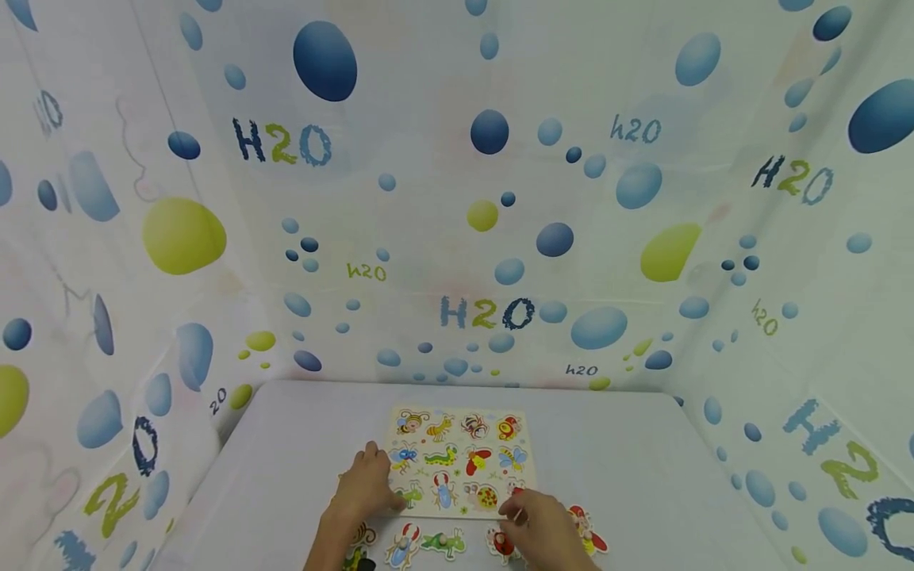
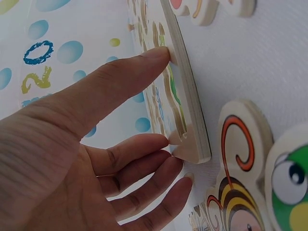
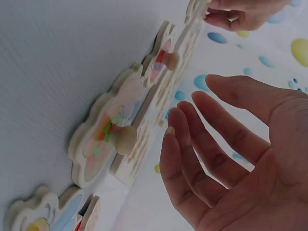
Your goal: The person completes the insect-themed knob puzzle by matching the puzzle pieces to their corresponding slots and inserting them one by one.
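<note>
Board (image 1: 460, 434) with rows of bright bugs on it lies flat, low in the middle of the head view, on a white surface (image 1: 286, 452). The left hand (image 1: 366, 485) is at its lower left corner. Its thumb and fingers are wide apart, and the left wrist view shows the thumb tip and some fingertips right at the corner. The right hand (image 1: 540, 530) is near the lower right corner. In the right wrist view it is wide too, with softly bent fingers and nothing in it (you can see right into the palm).

Loose bug pieces lie along the bottom of the head view, just below the board. There is a blue beetle piece (image 1: 402, 546) with red horns, then a green grasshopper piece (image 1: 444, 542). A ladybug piece (image 1: 501, 544) sits close to the right hand, and a red and yellow bug piece (image 1: 589, 531) is on that hand's other side. At the lower right of the left wrist view, a piece with a curly orange feeler (image 2: 245, 130) is right by a green piece with a big eye (image 2: 288, 187). In the right wrist view, a piece left of the middle has a round wooden knob (image 3: 124, 139).

Behind it all hangs a pale curtain (image 1: 421, 119) with blue and green drops.
</note>
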### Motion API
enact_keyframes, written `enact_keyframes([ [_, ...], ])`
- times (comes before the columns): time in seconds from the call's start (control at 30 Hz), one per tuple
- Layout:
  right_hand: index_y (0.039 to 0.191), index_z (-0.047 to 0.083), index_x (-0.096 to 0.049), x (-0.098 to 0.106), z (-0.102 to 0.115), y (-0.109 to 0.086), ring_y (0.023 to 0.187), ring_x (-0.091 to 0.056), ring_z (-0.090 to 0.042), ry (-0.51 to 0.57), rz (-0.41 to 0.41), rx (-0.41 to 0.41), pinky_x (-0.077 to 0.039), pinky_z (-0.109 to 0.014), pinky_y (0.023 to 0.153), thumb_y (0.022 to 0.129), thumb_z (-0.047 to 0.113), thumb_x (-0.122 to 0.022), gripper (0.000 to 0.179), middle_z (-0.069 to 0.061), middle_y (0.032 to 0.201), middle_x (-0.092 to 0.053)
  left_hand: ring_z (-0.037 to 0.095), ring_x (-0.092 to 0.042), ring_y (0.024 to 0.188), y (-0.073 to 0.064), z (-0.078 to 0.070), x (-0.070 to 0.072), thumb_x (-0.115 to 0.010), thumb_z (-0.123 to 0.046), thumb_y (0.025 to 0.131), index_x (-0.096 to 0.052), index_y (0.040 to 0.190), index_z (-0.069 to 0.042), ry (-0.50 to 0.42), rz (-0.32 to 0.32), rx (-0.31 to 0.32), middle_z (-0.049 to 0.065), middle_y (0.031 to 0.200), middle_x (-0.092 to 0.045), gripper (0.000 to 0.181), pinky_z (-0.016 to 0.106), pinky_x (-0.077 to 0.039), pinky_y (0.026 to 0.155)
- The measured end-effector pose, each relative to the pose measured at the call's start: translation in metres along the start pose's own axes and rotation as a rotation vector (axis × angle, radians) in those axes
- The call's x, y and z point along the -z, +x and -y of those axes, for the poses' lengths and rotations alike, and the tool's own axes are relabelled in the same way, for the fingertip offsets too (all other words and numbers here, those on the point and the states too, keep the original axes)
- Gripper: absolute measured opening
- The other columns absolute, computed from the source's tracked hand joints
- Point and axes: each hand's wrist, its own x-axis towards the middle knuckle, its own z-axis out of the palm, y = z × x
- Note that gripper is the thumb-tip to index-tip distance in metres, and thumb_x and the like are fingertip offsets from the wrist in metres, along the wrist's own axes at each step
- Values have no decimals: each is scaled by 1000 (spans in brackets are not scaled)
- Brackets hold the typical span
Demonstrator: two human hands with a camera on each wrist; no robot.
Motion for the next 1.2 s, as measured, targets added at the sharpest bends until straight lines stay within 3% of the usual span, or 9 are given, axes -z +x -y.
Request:
enact_keyframes([
  [0.17, 94, 19, -78, -5, 0, -1, 73, -57, -7, -16, 29, 4, -49, -31, 65, 89, 23, -81, 7, 14, 81, -64, 26, -46, 86, -1, 0, 0, -102, -31, 62, -62, 101, 3, -3, -12, -13, 9, 98, -45, 65, 52, -53, 73],
  [0.43, 92, 18, -77, -9, -6, -4, 66, -55, -3, -36, 51, 76, -47, -30, 60, 89, 24, -83, 9, 14, 75, -63, 26, -46, 85, -2, -1, 1, -102, -30, 62, -62, 101, 4, 1, -18, -17, 9, 98, -45, 66, 52, -53, 72],
  [0.77, 88, 21, -76, -15, -10, -5, 65, -53, 0, -88, 10, 96, -47, -29, 60, 86, 24, -85, 10, 16, 74, -61, 26, -47, 86, -1, -1, 0, -102, -31, 62, -62, 103, 5, 1, -21, -13, 10, 98, -46, 68, 53, -54, 72],
  [0.97, 80, 25, -76, -16, -10, -4, 63, -53, -1, -71, 28, 69, -46, -28, 60, 88, 21, -84, 11, 19, 70, -60, 26, -47, 87, 0, 0, 0, -102, -32, 63, -63, 105, 5, 10, -6, -5, 10, 100, -47, 68, 53, -54, 73],
  [1.2, 80, 23, -76, -16, -9, -4, 62, -53, 0, -79, 34, 98, -45, -27, 58, 90, 21, -82, 11, 19, 69, -60, 27, -47, 88, 0, -1, 2, -102, -31, 63, -63, 106, 6, 9, -3, 4, 10, 100, -47, 69, 55, -54, 76],
])
